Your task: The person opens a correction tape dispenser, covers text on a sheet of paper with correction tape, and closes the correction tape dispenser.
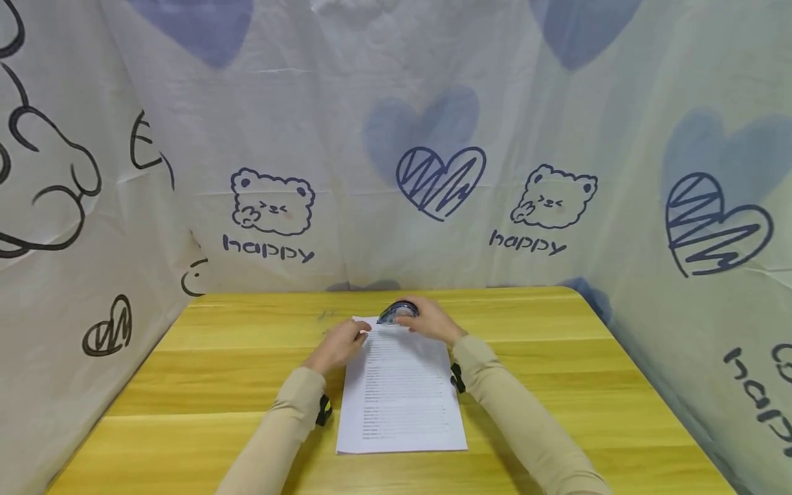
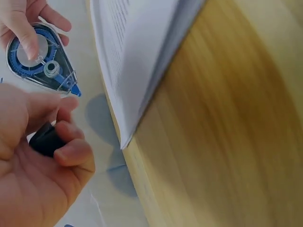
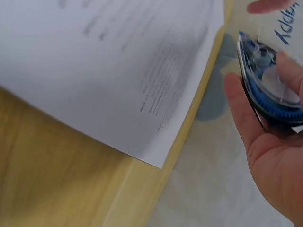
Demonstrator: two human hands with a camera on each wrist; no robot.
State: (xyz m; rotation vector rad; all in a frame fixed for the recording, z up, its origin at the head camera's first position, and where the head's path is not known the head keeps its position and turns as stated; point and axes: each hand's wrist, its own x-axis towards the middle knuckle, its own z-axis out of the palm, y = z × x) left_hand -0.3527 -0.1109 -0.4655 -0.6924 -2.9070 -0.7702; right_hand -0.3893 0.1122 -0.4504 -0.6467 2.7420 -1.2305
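At the left of the scene we see a white curtain (image 1: 62,289) printed with dark drawings, then the yellow wooden table (image 1: 185,385). Over the table, the left hand (image 1: 339,344) is by the far left corner of the paper, its fingers curled round a small black piece (image 2: 46,140), perhaps a cap.

To the right of that hand, we find the paper (image 1: 408,392), printed sheets lying on the table with their long axis running near to far. Most of it lies on the near side of both hands, between the two forearms.

Above the paper's far end is the correction tape (image 1: 396,313), pinched in the right hand (image 1: 431,321), with the thumb on its face and fingers behind. Its long axis runs roughly left to right; the narrow blue tip (image 2: 76,91) points left, towards the left hand, which is just beside it. We judge this facing to be the relation that matters most. The tip looks raised off the paper, though we cannot tell how far.
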